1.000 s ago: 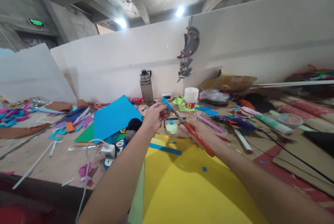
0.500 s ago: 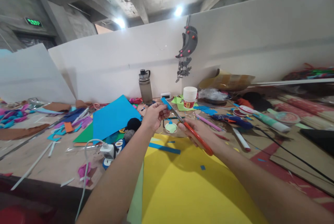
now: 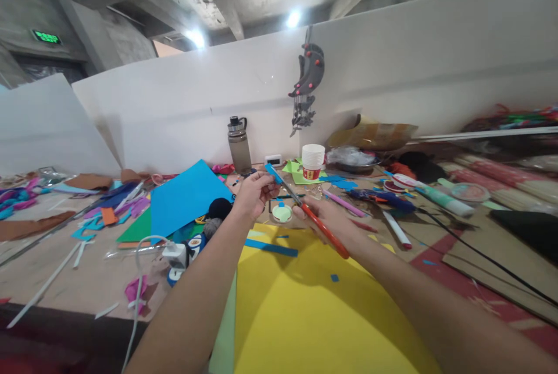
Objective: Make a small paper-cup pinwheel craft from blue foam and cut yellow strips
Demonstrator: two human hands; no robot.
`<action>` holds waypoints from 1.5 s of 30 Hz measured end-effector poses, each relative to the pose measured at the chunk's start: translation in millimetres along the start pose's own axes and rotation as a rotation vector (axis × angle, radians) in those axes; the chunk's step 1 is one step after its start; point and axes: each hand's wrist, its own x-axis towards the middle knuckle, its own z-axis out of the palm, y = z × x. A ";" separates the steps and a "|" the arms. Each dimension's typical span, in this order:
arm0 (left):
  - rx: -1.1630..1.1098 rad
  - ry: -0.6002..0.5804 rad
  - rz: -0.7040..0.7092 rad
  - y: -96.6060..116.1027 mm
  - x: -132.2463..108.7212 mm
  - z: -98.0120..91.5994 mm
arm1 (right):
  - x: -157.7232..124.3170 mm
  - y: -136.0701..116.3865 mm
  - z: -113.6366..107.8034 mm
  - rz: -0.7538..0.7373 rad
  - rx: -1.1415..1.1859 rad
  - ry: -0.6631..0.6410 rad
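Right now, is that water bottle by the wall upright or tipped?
Upright: the water bottle stands on its base, lid on top.

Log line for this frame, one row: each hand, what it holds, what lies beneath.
left hand: pinches blue strip | right hand: grips scissors, blades at strip | beneath: yellow sheet

matt blue paper strip [image 3: 274,174], metal-bladed scissors [image 3: 320,227]

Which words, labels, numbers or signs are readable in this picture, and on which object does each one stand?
Green lit sign at the upper left: lettering too blurred to read.
Red label on the stack of white paper cups: too small to read.
Orange-handled scissors, blue paper strip: no print visible.
Nothing else carries readable text.
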 end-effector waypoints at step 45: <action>0.013 0.014 0.050 -3.0 5.6 0.3 | 2.8 0.7 -0.6 0.047 -0.056 -0.010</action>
